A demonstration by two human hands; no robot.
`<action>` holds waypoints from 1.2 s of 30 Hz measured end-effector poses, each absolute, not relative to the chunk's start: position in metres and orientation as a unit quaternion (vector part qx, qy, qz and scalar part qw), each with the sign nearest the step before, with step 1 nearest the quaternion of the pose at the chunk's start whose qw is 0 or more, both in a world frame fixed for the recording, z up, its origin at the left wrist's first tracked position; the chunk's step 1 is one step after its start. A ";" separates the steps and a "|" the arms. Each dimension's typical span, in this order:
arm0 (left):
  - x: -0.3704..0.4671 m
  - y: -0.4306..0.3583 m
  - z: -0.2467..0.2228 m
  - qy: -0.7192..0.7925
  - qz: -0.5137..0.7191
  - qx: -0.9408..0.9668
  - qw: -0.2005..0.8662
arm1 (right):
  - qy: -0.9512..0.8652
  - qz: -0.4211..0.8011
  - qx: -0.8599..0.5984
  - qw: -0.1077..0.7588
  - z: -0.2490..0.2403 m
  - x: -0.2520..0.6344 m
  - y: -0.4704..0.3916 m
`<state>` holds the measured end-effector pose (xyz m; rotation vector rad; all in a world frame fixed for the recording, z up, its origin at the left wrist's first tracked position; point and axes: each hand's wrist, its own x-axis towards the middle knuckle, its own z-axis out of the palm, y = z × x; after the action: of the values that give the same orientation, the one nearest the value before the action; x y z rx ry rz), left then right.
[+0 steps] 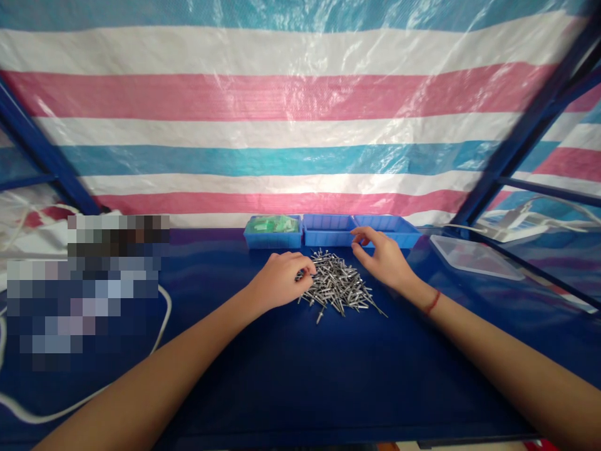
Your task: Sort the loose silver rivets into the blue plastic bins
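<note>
A loose heap of silver blind rivets (339, 282) lies on the dark blue table, with a few strays along its near edge. My left hand (284, 280) rests at the heap's left side, thumb and fingers curled together in a pinch; whatever is between the fingertips cannot be made out. Beyond the heap's right side, my right hand (385, 258) hovers before the blue bins with thumb and forefinger apart and nothing visible between them. Behind it are a middle blue bin (328, 238) and a right blue bin (401, 235).
A left blue bin (275, 240) holds green-tinted plastic packets (273, 224). To the right lies a clear plastic lid (474, 257), near a white power strip (516, 225). A white cable (165, 313) loops across the left side by a blurred-out patch. Blue frame posts (511, 144) flank a striped sheet.
</note>
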<state>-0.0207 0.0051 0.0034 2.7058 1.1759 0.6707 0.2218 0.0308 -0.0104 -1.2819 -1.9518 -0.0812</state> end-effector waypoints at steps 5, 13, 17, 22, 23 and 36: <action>-0.024 0.001 0.013 0.366 0.187 0.908 0.080 | -0.731 0.047 -0.525 0.434 -0.010 0.223 0.021; -0.027 0.006 0.011 0.312 0.142 0.939 0.033 | -0.746 0.065 -0.488 0.450 -0.001 0.214 0.009; -0.023 0.005 0.010 0.306 0.146 0.940 0.040 | -0.762 0.075 -0.471 0.438 -0.002 0.211 0.006; -0.020 0.003 0.009 0.313 0.141 0.939 0.033 | -0.769 0.084 -0.459 0.436 -0.002 0.209 0.003; -0.020 0.003 0.009 0.316 0.139 0.938 0.029 | -0.770 0.086 -0.459 0.436 -0.002 0.208 0.003; -0.015 -0.002 0.011 0.318 0.086 0.944 -0.035 | -0.779 0.116 -0.461 0.410 -0.005 0.203 0.000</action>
<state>-0.0147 -0.0015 0.0115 3.0323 1.0202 0.2751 0.2030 0.0001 -0.0048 -1.1616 -1.9606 0.2909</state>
